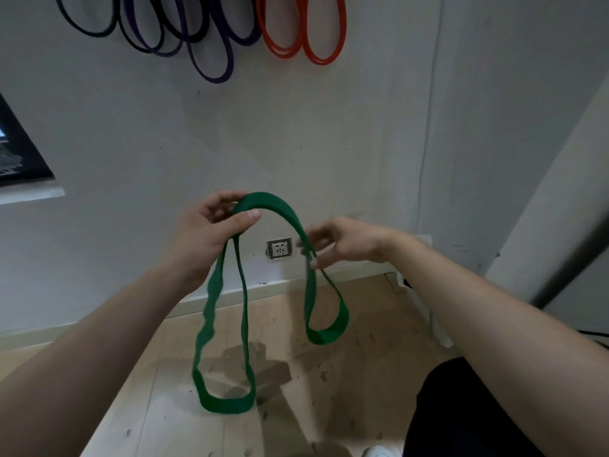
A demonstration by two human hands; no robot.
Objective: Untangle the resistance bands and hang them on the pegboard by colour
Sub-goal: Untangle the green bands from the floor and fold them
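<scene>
A green resistance band (283, 212) arches between my two hands in front of the wall. My left hand (211, 232) pinches its top left between thumb and fingers, and a long doubled loop hangs down from there toward the floor. My right hand (336, 242) holds the band's right side with its fingertips, and a shorter loop hangs below it. High on the wall hang black bands (89, 28), purple bands (211, 61) and red bands (306, 44). Their pegs are out of view above.
A wall socket (279, 249) sits low on the white wall between my hands. A wooden floor (171, 407) with scuff marks lies below. A dark window frame (19, 153) is at the left, and a dark trouser leg (461, 417) at the lower right.
</scene>
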